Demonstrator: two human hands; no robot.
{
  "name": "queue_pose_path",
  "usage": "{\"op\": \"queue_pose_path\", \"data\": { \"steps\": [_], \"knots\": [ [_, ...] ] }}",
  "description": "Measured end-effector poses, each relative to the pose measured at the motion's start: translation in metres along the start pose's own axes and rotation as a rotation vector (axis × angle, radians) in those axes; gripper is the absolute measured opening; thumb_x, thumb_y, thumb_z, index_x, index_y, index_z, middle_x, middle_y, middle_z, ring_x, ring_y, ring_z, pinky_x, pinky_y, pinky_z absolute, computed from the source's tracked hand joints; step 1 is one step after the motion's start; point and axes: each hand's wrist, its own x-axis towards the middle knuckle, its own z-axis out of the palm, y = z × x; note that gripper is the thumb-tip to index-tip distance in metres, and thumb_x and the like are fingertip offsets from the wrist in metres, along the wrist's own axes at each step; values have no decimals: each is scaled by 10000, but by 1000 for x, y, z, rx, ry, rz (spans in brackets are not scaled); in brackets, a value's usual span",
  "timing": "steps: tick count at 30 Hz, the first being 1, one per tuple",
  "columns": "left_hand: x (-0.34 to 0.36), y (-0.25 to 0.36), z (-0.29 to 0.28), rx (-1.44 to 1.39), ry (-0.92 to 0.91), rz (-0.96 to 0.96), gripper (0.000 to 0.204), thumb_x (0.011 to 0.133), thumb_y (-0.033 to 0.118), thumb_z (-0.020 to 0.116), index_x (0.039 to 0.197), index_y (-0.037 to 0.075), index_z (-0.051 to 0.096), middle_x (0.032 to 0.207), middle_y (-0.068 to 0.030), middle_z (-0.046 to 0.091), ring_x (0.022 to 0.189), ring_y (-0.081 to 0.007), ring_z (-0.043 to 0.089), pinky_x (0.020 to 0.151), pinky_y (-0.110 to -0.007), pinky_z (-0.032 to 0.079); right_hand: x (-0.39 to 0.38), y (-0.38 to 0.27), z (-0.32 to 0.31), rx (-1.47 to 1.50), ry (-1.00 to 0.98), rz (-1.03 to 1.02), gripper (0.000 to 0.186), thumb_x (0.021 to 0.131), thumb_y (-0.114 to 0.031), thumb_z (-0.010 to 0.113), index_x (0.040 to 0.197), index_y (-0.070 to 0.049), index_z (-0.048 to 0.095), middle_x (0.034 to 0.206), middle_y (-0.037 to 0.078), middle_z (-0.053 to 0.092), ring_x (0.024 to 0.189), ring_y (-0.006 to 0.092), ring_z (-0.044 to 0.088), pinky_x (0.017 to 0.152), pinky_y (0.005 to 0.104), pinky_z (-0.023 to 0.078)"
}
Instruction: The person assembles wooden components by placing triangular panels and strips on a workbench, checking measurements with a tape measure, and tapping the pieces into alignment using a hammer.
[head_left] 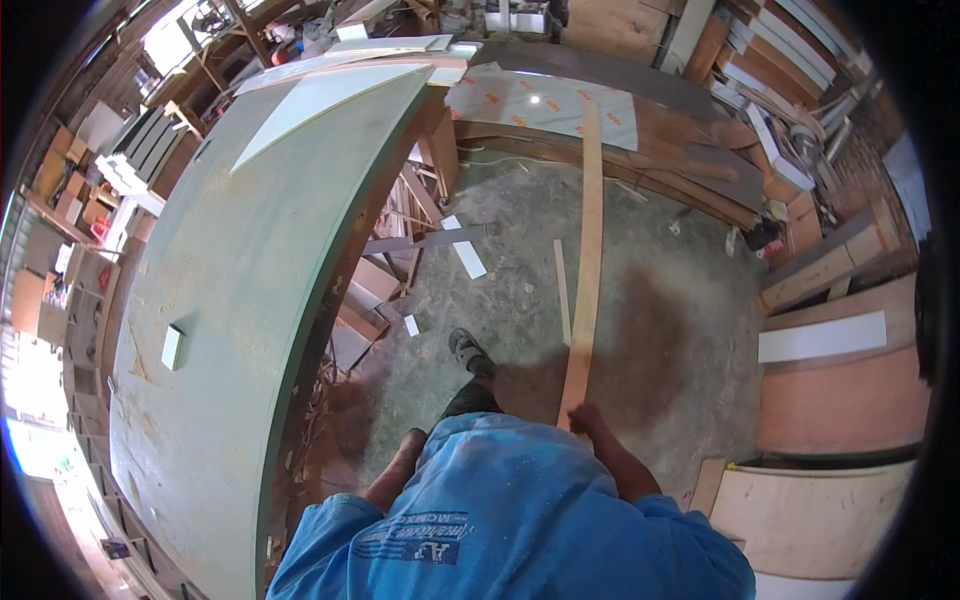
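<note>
My right hand (588,420) grips a long, narrow light-wood strip (590,250), which runs away from me past the edge of a low stack of boards at the back. My left hand (405,450) hangs beside my blue shirt, near the long green-topped bench (190,260); its fingers are too hidden to read. A thinner wooden slat (562,290) lies on the concrete floor (680,260) left of the strip. A small pale block (172,346) and a white triangular panel (315,110) rest on the bench.
Board stacks (520,100) line the back. Offcuts (365,290) and a white piece (465,250) lie by the bench's side. Panels (830,390) and a long box-like timber piece (830,260) stand at the right. My sandalled foot (465,350) is on the floor.
</note>
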Motion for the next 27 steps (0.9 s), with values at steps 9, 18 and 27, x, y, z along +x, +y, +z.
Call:
{"op": "queue_pose_path", "data": {
  "steps": [9,18,27],
  "knots": [
    [49,100,-134,-196,121,-8,482,940,427,601,1020,-21,760,1143,-278,713,1100,-407,693,919,-496,533,8,-16,-119,-468,-97,-63,249,891,-273,603,1016,-127,762,935,104,767,905,290,749,753,460,574],
    [108,185,-315,-33,365,241,605,964,528,547,998,-39,755,1115,-286,704,1105,-444,666,972,-506,509,219,-154,-265,-489,103,-242,298,812,-343,730,963,-88,761,868,115,756,856,274,752,705,451,588],
    [101,191,-304,40,445,289,525,954,511,598,1051,22,762,1139,-277,703,1085,-446,665,939,-496,521,448,-266,-317,-453,-16,-366,249,858,-261,723,911,-20,754,867,133,746,788,265,738,744,440,587]
  ]
}}
